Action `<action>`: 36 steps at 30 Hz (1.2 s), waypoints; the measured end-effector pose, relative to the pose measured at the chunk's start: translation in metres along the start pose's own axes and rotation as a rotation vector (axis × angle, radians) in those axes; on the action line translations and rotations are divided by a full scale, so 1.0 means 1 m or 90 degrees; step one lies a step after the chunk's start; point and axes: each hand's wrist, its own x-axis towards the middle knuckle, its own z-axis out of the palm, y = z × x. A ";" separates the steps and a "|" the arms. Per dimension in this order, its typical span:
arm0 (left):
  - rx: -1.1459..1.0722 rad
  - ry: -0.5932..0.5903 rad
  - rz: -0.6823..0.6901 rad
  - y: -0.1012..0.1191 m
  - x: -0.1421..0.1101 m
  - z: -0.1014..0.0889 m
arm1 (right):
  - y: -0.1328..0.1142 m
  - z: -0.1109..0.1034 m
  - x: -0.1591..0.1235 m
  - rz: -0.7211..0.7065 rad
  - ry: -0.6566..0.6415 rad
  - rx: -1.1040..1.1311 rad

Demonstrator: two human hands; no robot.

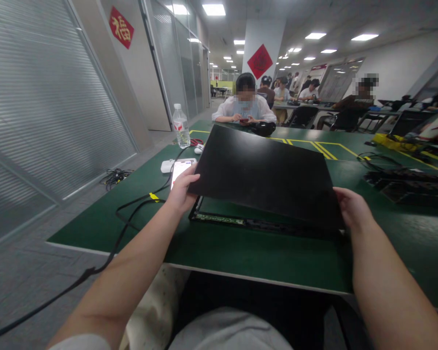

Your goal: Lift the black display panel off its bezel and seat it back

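Between my two hands is a large, flat black screen panel (pixel 264 177), tilted above the green table. My left hand (pixel 182 192) grips its left edge, thumb on the front face. On the right edge, my right hand (pixel 352 206) has its fingers closed round the side. Beneath the panel lies a thin black frame (pixel 200 209) with a strip of green circuit board (pixel 221 219) along its near side. Most of the frame is hidden by the panel.
Left on the green table (pixel 109 221) are a lit phone (pixel 181 171), a water bottle (pixel 181 129) and black cable (pixel 122 233) running off the near edge. Dark stacked parts (pixel 405 187) lie at right. A person (pixel 246 104) sits opposite.
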 end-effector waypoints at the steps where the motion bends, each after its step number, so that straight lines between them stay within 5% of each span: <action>1: -0.002 0.008 -0.003 0.001 0.001 -0.001 | -0.006 0.000 -0.006 0.061 -0.032 0.077; 5: -0.005 0.057 -0.035 0.000 0.004 -0.004 | -0.023 -0.002 -0.023 0.028 -0.006 0.267; 11: 0.009 0.070 -0.071 -0.010 0.007 -0.005 | -0.023 0.002 -0.025 0.014 -0.017 0.257; 16: 0.194 0.044 -0.083 -0.027 0.011 -0.011 | -0.017 -0.005 -0.013 -0.029 0.039 0.282; 20: 0.350 0.095 -0.053 -0.037 0.016 -0.020 | -0.015 -0.009 -0.005 -0.011 0.107 0.290; 31: 0.616 -0.092 0.072 -0.030 0.008 -0.019 | -0.013 -0.011 -0.002 -0.126 0.196 0.415; 36: 0.678 -0.141 0.092 -0.036 0.006 -0.023 | -0.019 -0.010 0.000 -0.106 0.279 0.499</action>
